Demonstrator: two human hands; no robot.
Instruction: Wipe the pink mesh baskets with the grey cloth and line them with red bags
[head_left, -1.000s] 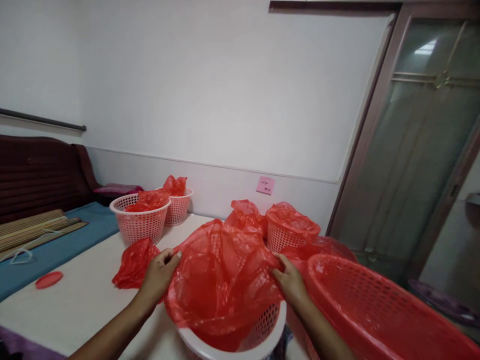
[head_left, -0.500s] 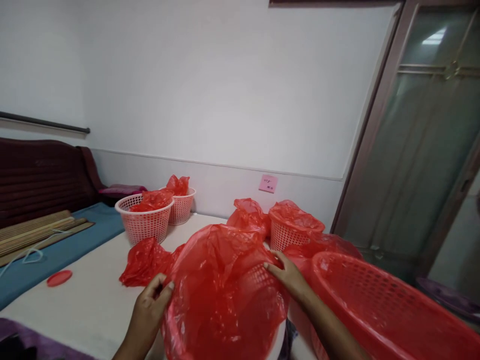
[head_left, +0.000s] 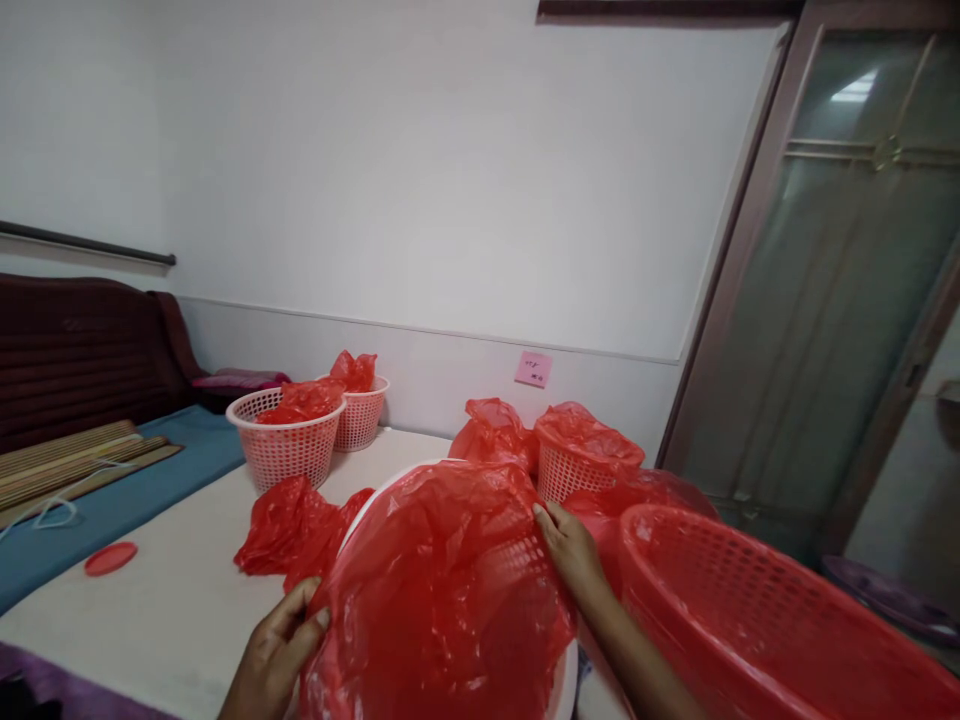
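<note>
Directly in front of me stands a white basket (head_left: 566,685) with a red plastic bag (head_left: 442,600) spread over its mouth. My left hand (head_left: 277,640) pinches the bag's edge at the left side, between thumb and fingers. At the right rim my right hand (head_left: 566,545) grips the bag with its thumb on top. Part of the white rim shows bare at the back left. Crumpled red bags (head_left: 289,530) lie on the table just left of the basket.
Two pale baskets holding red bags, a nearer one (head_left: 289,440) and a farther one (head_left: 361,410), stand back left. A bag-lined basket (head_left: 581,450) stands by the wall. A large red-lined basket (head_left: 765,600) fills the right. A red disc (head_left: 111,558) lies on the white table (head_left: 172,620).
The bag's far left edge has slid off the basket rim toward me, baring the white rim. My left hand has moved down and left with the bag; my right hand has shifted slightly.
</note>
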